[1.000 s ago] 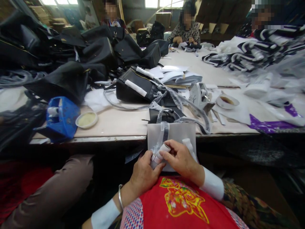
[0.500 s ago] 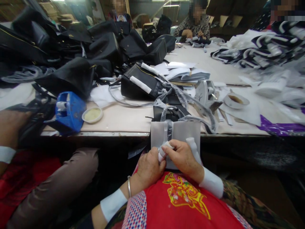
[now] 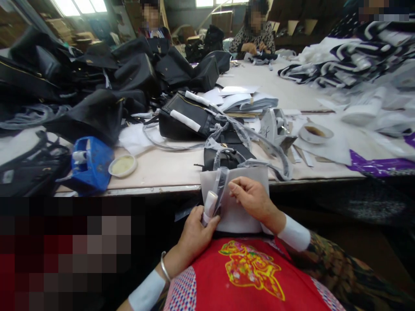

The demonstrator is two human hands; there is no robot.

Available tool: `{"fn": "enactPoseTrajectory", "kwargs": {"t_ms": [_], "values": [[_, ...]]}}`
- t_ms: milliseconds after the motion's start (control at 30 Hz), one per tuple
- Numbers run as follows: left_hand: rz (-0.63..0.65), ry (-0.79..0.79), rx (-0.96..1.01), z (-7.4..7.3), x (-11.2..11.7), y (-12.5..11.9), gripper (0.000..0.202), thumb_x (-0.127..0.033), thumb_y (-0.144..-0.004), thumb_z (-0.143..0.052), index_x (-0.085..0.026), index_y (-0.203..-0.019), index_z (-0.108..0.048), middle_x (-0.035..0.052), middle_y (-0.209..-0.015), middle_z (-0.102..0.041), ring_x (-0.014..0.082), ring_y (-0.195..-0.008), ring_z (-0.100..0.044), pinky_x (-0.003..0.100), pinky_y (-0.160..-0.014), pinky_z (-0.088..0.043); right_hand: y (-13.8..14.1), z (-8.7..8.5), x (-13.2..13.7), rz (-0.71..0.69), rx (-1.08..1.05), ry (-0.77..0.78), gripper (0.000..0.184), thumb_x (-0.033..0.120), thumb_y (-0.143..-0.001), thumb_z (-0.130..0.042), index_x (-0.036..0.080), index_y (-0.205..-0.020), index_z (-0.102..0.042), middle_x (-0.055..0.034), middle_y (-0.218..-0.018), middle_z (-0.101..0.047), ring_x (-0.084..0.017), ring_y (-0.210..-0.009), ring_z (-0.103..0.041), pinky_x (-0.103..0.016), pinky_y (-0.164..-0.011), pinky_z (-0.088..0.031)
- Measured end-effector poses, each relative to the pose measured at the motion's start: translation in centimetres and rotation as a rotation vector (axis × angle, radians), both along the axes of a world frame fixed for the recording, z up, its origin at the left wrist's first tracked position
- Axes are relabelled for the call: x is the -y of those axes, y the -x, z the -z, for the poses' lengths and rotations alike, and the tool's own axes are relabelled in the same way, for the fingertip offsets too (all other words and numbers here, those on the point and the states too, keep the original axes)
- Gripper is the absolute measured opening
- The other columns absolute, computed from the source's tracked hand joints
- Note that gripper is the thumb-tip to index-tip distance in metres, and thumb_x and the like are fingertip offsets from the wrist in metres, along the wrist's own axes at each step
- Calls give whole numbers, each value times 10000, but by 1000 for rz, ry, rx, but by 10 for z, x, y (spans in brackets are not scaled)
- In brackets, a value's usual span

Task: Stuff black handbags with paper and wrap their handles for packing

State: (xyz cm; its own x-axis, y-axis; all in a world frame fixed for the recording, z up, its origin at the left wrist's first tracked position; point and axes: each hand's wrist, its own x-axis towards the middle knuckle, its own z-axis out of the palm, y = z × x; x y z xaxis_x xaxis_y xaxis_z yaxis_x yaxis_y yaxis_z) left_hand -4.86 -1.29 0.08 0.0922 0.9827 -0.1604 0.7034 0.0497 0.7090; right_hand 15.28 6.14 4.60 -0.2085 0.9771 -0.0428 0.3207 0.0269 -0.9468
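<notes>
My left hand is closed around the lower end of a strap part wrapped in white padding, which stands up at a slant between thumb and fingers. Behind it a pale grey sheet covers the front of a black bag, which rests against the table edge. My right hand is lifted in front of the sheet, apart from the wrapped part. Its thumb and forefinger are pinched together; anything between them is too small to see. A plastic-wrapped strap hangs down over the sheet.
Another black bag with white wraps lies just behind. A blue tape dispenser and a round dish are left; a grey metal dispenser and a tape roll are right. Black bags pile up at left. Co-workers sit across the table.
My right hand has come away from the white-wrapped part, moving up and right. My left hand has shifted left and lower, still holding the part, which now stands more upright.
</notes>
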Motion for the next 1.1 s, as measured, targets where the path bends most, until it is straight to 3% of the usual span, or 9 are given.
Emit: {"fn": "enactPoseTrajectory", "kwargs": {"t_ms": [133,267,367,500,567,733,833,967,1100], "values": [[-100,-99,-51,-5,-1,2,407,-462,-820,-686,-185,-1108,-607,99,-1048,-630,253,-928,-629,383,-801,-521,0,3,-3,-42,-26,93,304,426,-938,-511,163,-972,-661,-3,-695,-637,-130,-586,-566,-233,-537,-440],[-64,-128,53,-10,-10,-4,427,-401,-828,-688,-172,-1182,-621,118,-1096,-661,269,-1004,-630,412,-891,-510,12,4,-3,-184,-24,72,305,393,-951,-499,172,-788,-630,3,-670,-629,-131,-630,-577,-231,-585,-467],[-89,54,310,-7,-16,-2,314,-444,-869,-624,-160,-998,-666,74,-859,-680,212,-744,-639,349,-704,-526,13,6,-3,-247,-85,54,224,331,-925,-536,167,-879,-680,-22,-803,-717,-157,-734,-654,-265,-686,-530],[-98,358,713,3,-19,5,472,-611,-852,-591,-156,-971,-627,10,-686,-628,132,-484,-529,261,-481,-438,2,15,5,-139,-10,-35,294,267,-891,-581,155,-1138,-695,-101,-1097,-755,-232,-981,-704,-364,-882,-557],[-72,318,592,5,-21,7,492,-635,-874,-549,-156,-948,-636,14,-673,-629,132,-483,-531,250,-479,-412,-4,18,14,-117,95,-60,297,248,-888,-587,145,-1142,-702,-119,-1097,-755,-246,-979,-711,-387,-899,-556],[-58,-109,-262,5,-23,4,452,-592,-940,-488,-179,-864,-655,80,-807,-693,219,-718,-646,291,-623,-431,-23,9,41,-87,184,-212,234,226,-928,-555,170,-1096,-709,-92,-1021,-751,-214,-929,-704,-339,-850,-566],[2,-153,-533,4,-27,0,446,-556,-978,-435,-176,-893,-654,102,-854,-707,237,-771,-671,297,-646,-433,-46,4,44,65,188,-342,207,264,-950,-559,191,-1065,-716,-83,-1019,-745,-202,-924,-700,-321,-851,-564],[104,-71,-568,-2,-36,2,440,-530,-989,-412,-183,-932,-676,111,-884,-723,250,-758,-683,310,-633,-428,-87,12,30,358,244,-317,263,367,-920,-596,199,-1067,-736,-95,-1039,-755,-231,-917,-706,-359,-881,-567],[54,-109,-232,-9,-41,20,431,-504,-995,-390,-196,-868,-662,83,-856,-700,232,-801,-662,323,-722,-466,-125,44,24,572,292,-136,380,465,-887,-584,178,-1080,-743,-126,-1023,-765,-269,-914,-711,-402,-885,-561]]}}
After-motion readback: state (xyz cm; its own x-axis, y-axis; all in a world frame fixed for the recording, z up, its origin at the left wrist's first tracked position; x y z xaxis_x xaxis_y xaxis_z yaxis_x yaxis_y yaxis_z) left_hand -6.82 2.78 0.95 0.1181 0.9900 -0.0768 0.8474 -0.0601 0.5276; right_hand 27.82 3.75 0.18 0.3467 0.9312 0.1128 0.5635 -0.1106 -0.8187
